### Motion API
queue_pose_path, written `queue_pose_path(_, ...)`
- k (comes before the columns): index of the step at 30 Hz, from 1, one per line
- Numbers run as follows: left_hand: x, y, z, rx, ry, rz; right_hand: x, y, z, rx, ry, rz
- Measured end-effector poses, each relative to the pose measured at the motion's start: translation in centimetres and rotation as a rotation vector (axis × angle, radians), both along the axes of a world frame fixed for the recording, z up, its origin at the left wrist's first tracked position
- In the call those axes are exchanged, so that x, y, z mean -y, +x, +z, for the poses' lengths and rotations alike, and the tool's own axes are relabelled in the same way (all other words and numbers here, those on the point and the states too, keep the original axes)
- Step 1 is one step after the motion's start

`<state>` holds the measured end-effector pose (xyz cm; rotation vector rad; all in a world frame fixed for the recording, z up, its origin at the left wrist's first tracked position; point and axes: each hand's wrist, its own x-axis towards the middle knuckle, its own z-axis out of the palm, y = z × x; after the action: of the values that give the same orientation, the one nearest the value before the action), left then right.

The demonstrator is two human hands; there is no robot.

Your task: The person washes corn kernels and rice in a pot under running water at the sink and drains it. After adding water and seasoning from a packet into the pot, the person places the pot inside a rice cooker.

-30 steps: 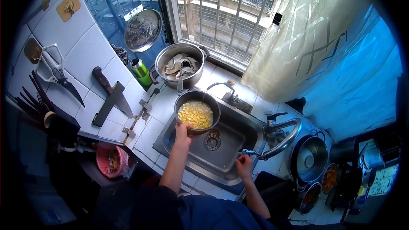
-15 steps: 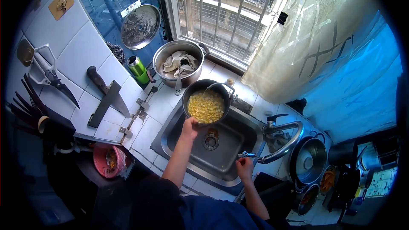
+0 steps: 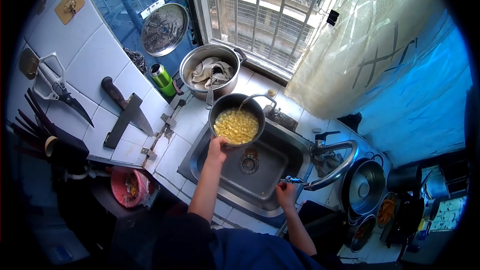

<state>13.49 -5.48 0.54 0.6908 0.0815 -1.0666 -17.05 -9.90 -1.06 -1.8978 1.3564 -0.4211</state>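
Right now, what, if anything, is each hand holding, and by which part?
Your left hand holds the pot by its near side, at the rim. Your right hand is at the faucet nozzle; whether it grips can't be told.

A dark-blue cloth top [image 3: 250, 247] spans the frame's bottom centre, its near-black left sleeve [image 3: 182, 235] short; left hand [image 3: 217, 149] and right hand [image 3: 286, 196] are bare.

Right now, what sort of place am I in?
Probably a home kitchen: a metal sink with a curved faucet, a knife against the tiled wall, and a pot of yellow pieces in your left hand.
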Motion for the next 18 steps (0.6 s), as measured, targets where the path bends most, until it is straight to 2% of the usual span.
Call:
queue_pose_path(4, 1.7, 0.2, 0.5, 0.002, 0.179, -0.032, 0.0, -0.2, -1.0, -0.006, -0.024, 0.014)
queue_pose_path(6, 1.0, -0.2, -0.9, -0.045, 0.192, -0.089, 0.0, -0.3, -1.1, -0.009, -0.027, 0.012)
queue_pose_path(8, -0.5, -0.1, -2.6, 0.017, 0.163, -0.045, 0.0, -0.1, -0.9, 0.001, 0.0, -0.008)
queue_pose_path(9, -0.9, 0.0, -0.4, -0.04, 0.173, -0.098, 0.0, -0.1, -0.8, 0.029, 0.015, -0.009)
queue_pose_path(12, 0.3, 1.5, -1.0, -0.068, 0.042, -0.149, -0.1, -0.4, -0.7, 0.092, 0.036, -0.054)
queue_pose_path(15, 1.8, 1.0, -0.6, -0.051, 0.209, -0.16, 0.0, -0.2, -0.6, 0.104, 0.059, -0.058)
queue_pose_path(18, 0.4, 1.2, -3.6, -0.149, 0.155, -0.18, 0.1, -0.3, -1.0, 0.052, 0.066, -0.026)
